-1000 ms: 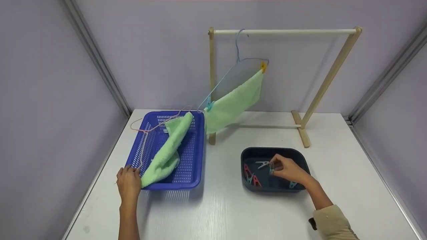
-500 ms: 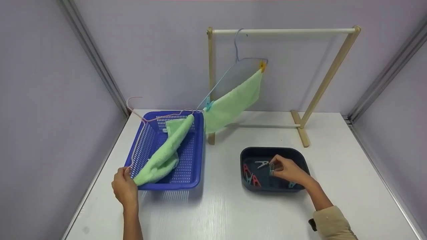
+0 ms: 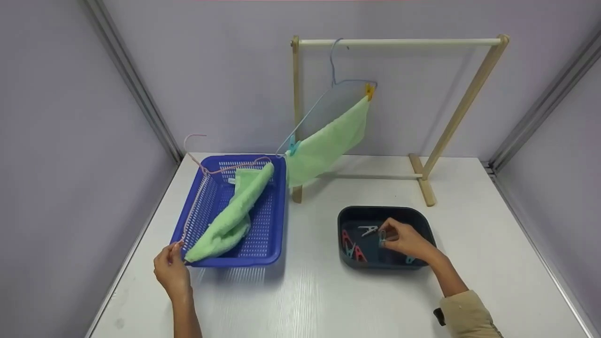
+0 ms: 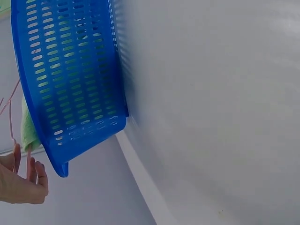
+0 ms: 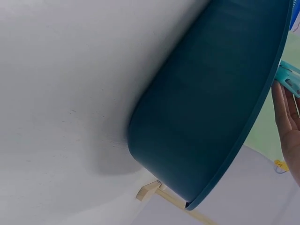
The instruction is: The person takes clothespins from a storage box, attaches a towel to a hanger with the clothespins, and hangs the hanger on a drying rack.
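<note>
At the near left corner of the blue basket (image 3: 277,225), my left hand (image 3: 172,272) pinches one end of a pink clothes hanger (image 3: 191,211). A light green towel (image 3: 235,209) lies over the hanger's lower bar, inside the basket. The left wrist view shows the fingers of this hand (image 4: 23,183) about the hanger beside the basket wall (image 4: 75,84). Over the dark bin (image 3: 345,216), my right hand (image 3: 407,239) pinches a teal clothespin (image 3: 382,239), seen more closely in the right wrist view as a clothespin (image 5: 289,78) between the fingers.
A wooden rack (image 3: 399,42) stands at the back. From it hangs a blue hanger (image 3: 334,70), tilted, with a green towel (image 3: 328,145) held by a yellow clothespin (image 3: 369,91) and a blue clothespin (image 3: 294,146). Several clothespins, one red (image 3: 360,254), lie in the bin.
My left hand has shifted slightly left and nearer, with the pink hanger's end in it. The hanger's hook has swung up. My right hand has hardly moved.
</note>
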`<state>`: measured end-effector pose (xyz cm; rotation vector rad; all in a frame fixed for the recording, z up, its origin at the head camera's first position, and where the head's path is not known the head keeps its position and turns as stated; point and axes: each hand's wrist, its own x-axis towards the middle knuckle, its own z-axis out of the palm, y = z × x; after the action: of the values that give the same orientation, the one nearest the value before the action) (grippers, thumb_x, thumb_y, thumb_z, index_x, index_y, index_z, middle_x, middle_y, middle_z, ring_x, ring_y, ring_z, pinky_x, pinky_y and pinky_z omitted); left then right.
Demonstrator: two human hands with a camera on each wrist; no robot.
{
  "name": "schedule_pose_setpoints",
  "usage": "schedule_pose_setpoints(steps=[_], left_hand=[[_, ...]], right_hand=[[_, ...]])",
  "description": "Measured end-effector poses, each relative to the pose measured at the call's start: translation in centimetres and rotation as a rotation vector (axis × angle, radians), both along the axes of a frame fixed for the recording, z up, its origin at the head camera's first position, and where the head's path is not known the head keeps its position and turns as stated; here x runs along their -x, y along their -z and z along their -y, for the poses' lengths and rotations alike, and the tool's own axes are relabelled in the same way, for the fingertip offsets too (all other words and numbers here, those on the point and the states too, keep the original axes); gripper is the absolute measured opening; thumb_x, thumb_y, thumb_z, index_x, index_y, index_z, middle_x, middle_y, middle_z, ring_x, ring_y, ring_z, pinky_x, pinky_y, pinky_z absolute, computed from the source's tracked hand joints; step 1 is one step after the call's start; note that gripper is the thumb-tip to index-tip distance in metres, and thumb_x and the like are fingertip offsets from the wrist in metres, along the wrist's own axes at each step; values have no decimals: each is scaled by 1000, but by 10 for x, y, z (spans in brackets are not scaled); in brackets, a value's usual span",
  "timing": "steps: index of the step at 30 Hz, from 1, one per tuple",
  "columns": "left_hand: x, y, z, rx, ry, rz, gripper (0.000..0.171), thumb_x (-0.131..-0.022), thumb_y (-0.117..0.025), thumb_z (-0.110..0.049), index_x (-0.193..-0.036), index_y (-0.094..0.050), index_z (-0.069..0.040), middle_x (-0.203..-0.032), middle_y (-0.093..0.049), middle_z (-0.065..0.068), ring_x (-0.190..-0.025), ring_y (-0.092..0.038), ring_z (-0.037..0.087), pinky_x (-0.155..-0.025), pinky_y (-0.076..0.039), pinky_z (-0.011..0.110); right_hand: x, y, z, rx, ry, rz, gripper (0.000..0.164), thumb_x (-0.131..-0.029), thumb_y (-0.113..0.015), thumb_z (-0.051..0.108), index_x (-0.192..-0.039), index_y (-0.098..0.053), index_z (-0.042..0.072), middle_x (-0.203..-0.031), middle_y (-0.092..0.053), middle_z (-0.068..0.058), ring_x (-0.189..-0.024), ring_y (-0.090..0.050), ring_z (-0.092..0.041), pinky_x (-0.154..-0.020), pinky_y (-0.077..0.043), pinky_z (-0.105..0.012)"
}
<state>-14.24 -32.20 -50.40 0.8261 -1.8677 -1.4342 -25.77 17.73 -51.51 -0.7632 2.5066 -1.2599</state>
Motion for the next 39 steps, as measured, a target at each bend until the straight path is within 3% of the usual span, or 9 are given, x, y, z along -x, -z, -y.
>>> schedule_pose_setpoints(steps=[5, 9, 18, 25, 29, 35, 36, 38, 39], left_hand=[[-5, -1, 0, -191, -24, -66, 27, -97, -46, -13, -106, -59, 9, -109, -44, 3, -110, -38, 23, -92, -32, 36], [-6, 0, 1, -272, -39, -118, 25, -96, -49, -15, -100, -61, 7, -103, -44, -4, -114, -37, 22, -97, -29, 33], [-14, 4, 14, -237, 9, -193, 19, -93, -55, -13, -93, -64, 4, -96, -49, -2, -102, -41, 13, -92, -32, 27], [-28, 11, 35, -209, 64, -341, 15, -90, -58, -7, -88, -64, 6, -91, -53, 2, -93, -47, 12, -75, -42, 17], [-34, 16, 44, -182, 126, -335, 20, -90, -58, -9, -91, -62, 11, -93, -52, 5, -93, -47, 14, -75, -43, 16], [-36, 40, 65, -128, 259, -371, 20, -90, -59, -9, -90, -63, 10, -102, -51, 9, -97, -47, 15, -76, -43, 15], [-35, 51, 72, -126, 296, -412, 18, -90, -59, -7, -91, -63, 10, -103, -52, 10, -98, -47, 14, -77, -43, 15], [-34, 54, 76, -99, 319, -409, 20, -90, -58, -6, -93, -62, 14, -103, -51, 12, -99, -47, 16, -79, -44, 16], [-33, 60, 80, -93, 337, -443, 18, -90, -58, -3, -93, -62, 14, -103, -52, 12, -99, -48, 15, -79, -44, 15]], right_hand=[[-1, 2, -1, 5, -1, 2, 27, -82, -67, 4, -104, -52, 2, -107, -55, -13, -96, -58, -30, -78, -49, -33], [-1, 2, -2, 7, 1, -5, 26, -82, -67, 5, -103, -52, 3, -106, -55, -14, -96, -58, -30, -78, -49, -34], [-2, 4, -3, 5, 5, -3, 28, -81, -68, 4, -103, -52, 2, -106, -55, -14, -95, -57, -30, -78, -49, -34], [-3, 2, -2, -16, 7, 11, 27, -82, -67, 8, -104, -52, 3, -106, -55, -12, -96, -58, -29, -77, -49, -36], [-4, 1, -2, -31, 16, 6, 26, -83, -66, 7, -104, -52, 4, -106, -55, -11, -96, -58, -29, -77, -49, -37], [-4, 1, -1, -30, 14, 3, 27, -83, -66, 7, -106, -52, 2, -107, -55, -11, -96, -58, -28, -78, -48, -38], [-4, 1, -1, -30, 13, 3, 27, -83, -66, 8, -106, -52, 2, -107, -55, -11, -96, -58, -28, -78, -48, -37], [-4, 2, -1, -24, 13, 6, 27, -83, -67, 8, -106, -52, 3, -107, -55, -12, -96, -58, -28, -78, -49, -37], [-3, 2, -1, -22, 15, 8, 27, -83, -67, 8, -106, -52, 3, -107, -55, -12, -96, -58, -28, -78, -49, -37]])
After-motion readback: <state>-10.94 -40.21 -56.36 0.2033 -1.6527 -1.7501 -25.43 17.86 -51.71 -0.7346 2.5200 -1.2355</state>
